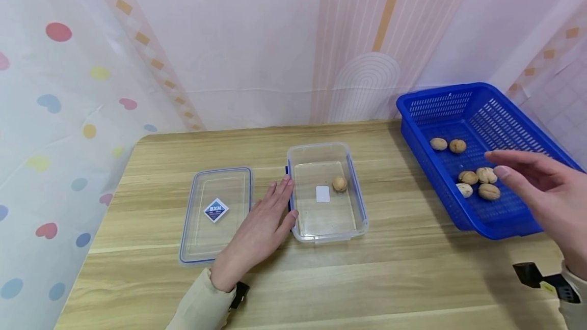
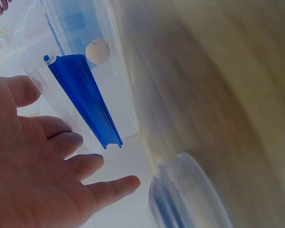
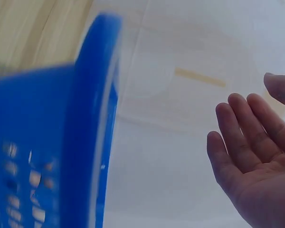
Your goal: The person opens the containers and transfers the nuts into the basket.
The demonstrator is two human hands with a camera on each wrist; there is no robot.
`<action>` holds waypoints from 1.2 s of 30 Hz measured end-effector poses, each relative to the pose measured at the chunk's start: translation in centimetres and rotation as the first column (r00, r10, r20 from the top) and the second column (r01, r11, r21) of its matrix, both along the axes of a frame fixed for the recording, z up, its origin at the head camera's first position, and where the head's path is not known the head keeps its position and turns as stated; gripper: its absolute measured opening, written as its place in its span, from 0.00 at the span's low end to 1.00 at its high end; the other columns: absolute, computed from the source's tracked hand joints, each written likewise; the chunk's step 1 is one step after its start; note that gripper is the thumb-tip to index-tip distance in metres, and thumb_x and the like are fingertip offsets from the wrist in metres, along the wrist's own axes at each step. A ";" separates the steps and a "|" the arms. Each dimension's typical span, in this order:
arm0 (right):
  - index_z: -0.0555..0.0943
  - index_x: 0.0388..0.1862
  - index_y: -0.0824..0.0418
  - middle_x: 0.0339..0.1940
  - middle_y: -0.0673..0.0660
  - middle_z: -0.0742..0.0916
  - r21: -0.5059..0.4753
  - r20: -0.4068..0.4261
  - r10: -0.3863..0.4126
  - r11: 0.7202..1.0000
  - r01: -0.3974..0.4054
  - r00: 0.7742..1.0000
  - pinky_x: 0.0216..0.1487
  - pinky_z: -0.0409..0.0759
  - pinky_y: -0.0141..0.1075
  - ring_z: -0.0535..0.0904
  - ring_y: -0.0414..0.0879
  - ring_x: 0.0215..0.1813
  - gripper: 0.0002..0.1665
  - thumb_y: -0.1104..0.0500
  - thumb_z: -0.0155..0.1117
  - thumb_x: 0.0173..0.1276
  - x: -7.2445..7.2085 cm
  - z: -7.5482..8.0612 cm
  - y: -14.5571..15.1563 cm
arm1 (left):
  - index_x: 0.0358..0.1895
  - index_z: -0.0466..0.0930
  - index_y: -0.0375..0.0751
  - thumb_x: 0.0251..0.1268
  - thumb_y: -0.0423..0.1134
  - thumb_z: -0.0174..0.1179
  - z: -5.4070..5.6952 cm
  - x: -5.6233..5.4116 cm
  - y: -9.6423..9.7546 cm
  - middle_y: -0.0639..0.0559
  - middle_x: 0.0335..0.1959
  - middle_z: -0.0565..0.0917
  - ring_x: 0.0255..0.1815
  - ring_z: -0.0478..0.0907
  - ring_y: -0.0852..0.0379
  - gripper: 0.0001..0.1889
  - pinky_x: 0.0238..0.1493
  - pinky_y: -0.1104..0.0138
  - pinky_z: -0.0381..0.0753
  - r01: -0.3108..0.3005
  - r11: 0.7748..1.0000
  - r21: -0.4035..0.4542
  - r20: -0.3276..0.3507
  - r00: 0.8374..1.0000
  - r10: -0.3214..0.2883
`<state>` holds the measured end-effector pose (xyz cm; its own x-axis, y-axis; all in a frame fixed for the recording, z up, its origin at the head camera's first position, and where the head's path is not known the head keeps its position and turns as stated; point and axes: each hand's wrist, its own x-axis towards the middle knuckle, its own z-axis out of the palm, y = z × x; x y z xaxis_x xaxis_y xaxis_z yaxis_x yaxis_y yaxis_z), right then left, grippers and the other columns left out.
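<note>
My left hand [image 1: 261,225] lies along the left wall of a clear plastic container [image 1: 304,228], fingers extended, fingertips right at its rim. One walnut [image 1: 340,184] sits inside that container, and a blue side latch [image 2: 85,99] hangs down beside my fingers in the left wrist view. Over the near side of a blue plastic basket [image 1: 481,230] hovers my right hand [image 1: 545,187], fingers loosely bent and nothing between thumb and fingers. Several walnuts [image 1: 489,192] lie on the basket floor below and to the left of it.
A clear lid with a blue seal [image 1: 194,238] and a diamond-shaped label lies left of the container, partly behind my left wrist. A patterned cloth [image 1: 257,55] stands along the back of the wooden table [image 1: 394,279]. The basket's raised rim borders the walnuts.
</note>
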<state>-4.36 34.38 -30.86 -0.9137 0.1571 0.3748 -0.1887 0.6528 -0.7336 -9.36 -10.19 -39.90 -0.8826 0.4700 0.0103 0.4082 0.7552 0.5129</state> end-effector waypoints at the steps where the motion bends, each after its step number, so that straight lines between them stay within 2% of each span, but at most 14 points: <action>1: 0.82 0.66 0.62 0.53 0.30 0.83 0.003 0.003 -0.004 1.000 0.004 1.000 0.52 0.71 0.13 0.79 0.26 0.54 0.20 0.67 0.61 0.78 0.1 0.1 -0.3 | 0.84 0.50 0.40 0.85 0.51 0.45 0.0 0.0 0.0 0.50 0.85 0.47 0.84 0.47 0.41 0.34 0.72 0.33 0.60 0.000 1.000 -0.001 0.002 1.000 0.000; 7: 0.82 0.65 0.62 0.54 0.31 0.84 -0.004 0.045 -0.013 1.000 0.013 0.999 0.48 0.73 0.13 0.80 0.26 0.53 0.19 0.65 0.63 0.77 0.4 0.4 -2.0 | 0.84 0.50 0.40 0.85 0.51 0.44 0.0 0.0 0.0 0.50 0.85 0.47 0.84 0.47 0.41 0.34 0.72 0.33 0.60 0.001 1.000 -0.001 0.003 1.000 -0.001; 18: 0.84 0.61 0.65 0.53 0.39 0.88 -0.054 0.006 0.067 0.996 -0.066 0.998 0.45 0.78 0.17 0.85 0.31 0.49 0.18 0.70 0.64 0.74 0.4 0.3 -3.9 | 0.84 0.50 0.40 0.85 0.51 0.45 0.0 0.0 0.0 0.50 0.85 0.48 0.84 0.47 0.41 0.34 0.72 0.32 0.60 0.000 1.000 0.003 -0.005 1.000 0.000; 26: 0.84 0.60 0.68 0.54 0.45 0.90 -0.079 -0.020 0.133 0.988 -0.134 0.991 0.47 0.79 0.19 0.86 0.34 0.53 0.19 0.73 0.64 0.72 0.1 0.3 -5.0 | 0.84 0.51 0.40 0.85 0.51 0.45 -0.1 0.0 0.0 0.50 0.85 0.48 0.84 0.48 0.41 0.34 0.72 0.32 0.61 -0.002 1.000 0.003 -0.012 1.000 0.002; 31: 0.85 0.60 0.66 0.56 0.49 0.90 -0.089 -0.020 0.191 0.977 -0.192 0.981 0.45 0.80 0.20 0.85 0.36 0.53 0.19 0.74 0.65 0.71 -0.1 0.1 -5.9 | 0.84 0.50 0.40 0.85 0.51 0.45 -0.1 0.0 0.0 0.50 0.85 0.48 0.84 0.47 0.41 0.34 0.72 0.33 0.60 0.000 1.000 0.002 -0.010 1.000 0.000; 32: 0.85 0.60 0.66 0.56 0.49 0.90 -0.084 -0.027 0.210 0.974 -0.212 0.977 0.43 0.79 0.20 0.85 0.35 0.48 0.20 0.74 0.65 0.71 -0.2 0.0 -6.1 | 0.84 0.50 0.40 0.85 0.51 0.45 -0.1 0.0 0.0 0.50 0.85 0.48 0.84 0.47 0.41 0.34 0.72 0.33 0.60 -0.001 1.000 0.002 -0.009 1.000 0.001; 36: 0.85 0.60 0.66 0.57 0.49 0.89 -0.083 -0.021 0.295 0.952 -0.295 0.955 0.51 0.78 0.21 0.83 0.34 0.52 0.21 0.75 0.65 0.70 -0.8 -0.8 -7.0 | 0.84 0.50 0.40 0.85 0.50 0.46 -0.1 0.0 0.1 0.50 0.85 0.48 0.84 0.48 0.40 0.34 0.72 0.33 0.59 -0.001 1.000 0.005 -0.006 1.000 0.001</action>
<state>-5.16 27.41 -31.65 -0.9212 -0.0876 0.3792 -0.3695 0.5028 -0.7814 -9.35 -10.10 -39.99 -0.8830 0.4690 0.0180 0.4105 0.7530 0.5143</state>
